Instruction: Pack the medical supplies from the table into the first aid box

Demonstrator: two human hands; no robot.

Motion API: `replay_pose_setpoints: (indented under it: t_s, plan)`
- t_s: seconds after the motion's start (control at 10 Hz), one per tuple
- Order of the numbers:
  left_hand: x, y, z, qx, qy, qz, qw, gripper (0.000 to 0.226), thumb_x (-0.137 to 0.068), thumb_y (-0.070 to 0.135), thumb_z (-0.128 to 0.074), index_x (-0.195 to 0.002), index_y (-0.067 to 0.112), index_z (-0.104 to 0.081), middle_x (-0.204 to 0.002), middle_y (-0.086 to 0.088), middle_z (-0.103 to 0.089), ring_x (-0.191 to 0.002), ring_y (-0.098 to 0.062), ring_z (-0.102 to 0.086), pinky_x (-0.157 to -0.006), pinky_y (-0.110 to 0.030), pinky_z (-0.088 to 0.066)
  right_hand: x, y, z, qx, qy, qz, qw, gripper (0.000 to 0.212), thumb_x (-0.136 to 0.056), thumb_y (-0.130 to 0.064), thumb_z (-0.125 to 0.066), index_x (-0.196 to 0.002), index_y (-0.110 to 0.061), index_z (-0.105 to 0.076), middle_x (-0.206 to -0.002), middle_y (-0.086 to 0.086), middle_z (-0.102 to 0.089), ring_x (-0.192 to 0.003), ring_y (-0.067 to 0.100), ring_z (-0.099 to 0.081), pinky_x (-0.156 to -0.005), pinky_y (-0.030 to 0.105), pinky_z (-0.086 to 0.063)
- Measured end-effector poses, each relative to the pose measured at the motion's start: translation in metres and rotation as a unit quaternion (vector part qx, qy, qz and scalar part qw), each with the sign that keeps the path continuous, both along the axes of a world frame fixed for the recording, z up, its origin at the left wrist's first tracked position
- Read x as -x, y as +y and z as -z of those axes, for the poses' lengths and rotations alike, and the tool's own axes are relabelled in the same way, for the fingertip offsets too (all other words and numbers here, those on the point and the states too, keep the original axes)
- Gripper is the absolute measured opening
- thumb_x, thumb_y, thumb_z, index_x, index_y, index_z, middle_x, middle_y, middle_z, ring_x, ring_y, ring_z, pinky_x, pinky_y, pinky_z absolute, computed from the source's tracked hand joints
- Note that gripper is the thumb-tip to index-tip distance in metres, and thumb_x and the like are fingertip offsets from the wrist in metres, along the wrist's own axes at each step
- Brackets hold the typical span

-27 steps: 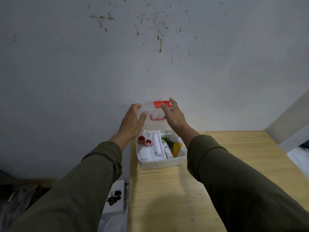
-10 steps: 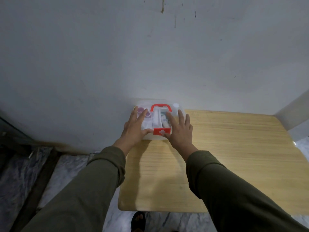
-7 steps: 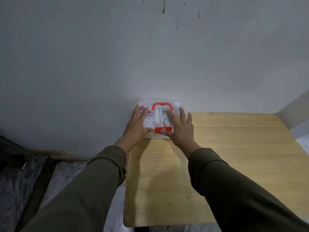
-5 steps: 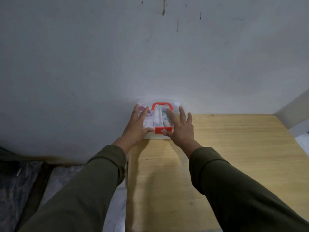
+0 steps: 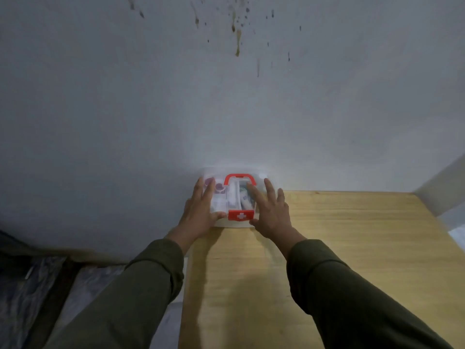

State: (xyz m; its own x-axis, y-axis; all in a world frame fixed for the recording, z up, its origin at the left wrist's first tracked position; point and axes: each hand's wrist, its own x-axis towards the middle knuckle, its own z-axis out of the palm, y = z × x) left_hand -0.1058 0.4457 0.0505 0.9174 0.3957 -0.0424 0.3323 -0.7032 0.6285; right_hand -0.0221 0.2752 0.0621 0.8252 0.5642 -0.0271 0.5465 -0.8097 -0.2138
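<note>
The first aid box (image 5: pixel 235 197), white with a clear lid, stands at the table's far left corner against the wall, lid down. Its red handle (image 5: pixel 240 178) lies flat on top and the red latch with a white cross (image 5: pixel 240 215) sits at the front. Tubes and small round containers show dimly through the lid. My left hand (image 5: pixel 198 212) lies flat on the lid's left half, thumb by the latch. On the lid's right half my right hand (image 5: pixel 270 210) presses down with fingers spread.
The wooden table (image 5: pixel 327 248) stretches right and toward me. A stained grey wall (image 5: pixel 226 96) rises straight behind the box. Left of the table's edge lies a marbled floor (image 5: pixel 37 285).
The lid, held upright 2.7 s ago, has come down onto the box. Both hands have lain flat on it for the last second, almost still; only the camera has shifted.
</note>
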Motion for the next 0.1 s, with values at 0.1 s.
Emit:
replay_pose_setpoints:
  t_s: [0.1]
  plan:
    - [0.0257,-0.0286,-0.0034,0.034,-0.101,-0.080,0.991,0.097,-0.070,0.049,-0.075,-0.143,0.029,-0.014,-0.151,0.007,-0.013,-0.130,-0.009,-0.025,-0.107,-0.035,-0.033,0.0153,-0.0245,0.0060,-0.094,-0.038,0.017,0.995,0.095,-0.080,-0.044,-0.067,-0.144,-0.044,0.003,-0.160,0.010,-0.002,-0.146,0.039,-0.003,-0.113,0.054,-0.020]
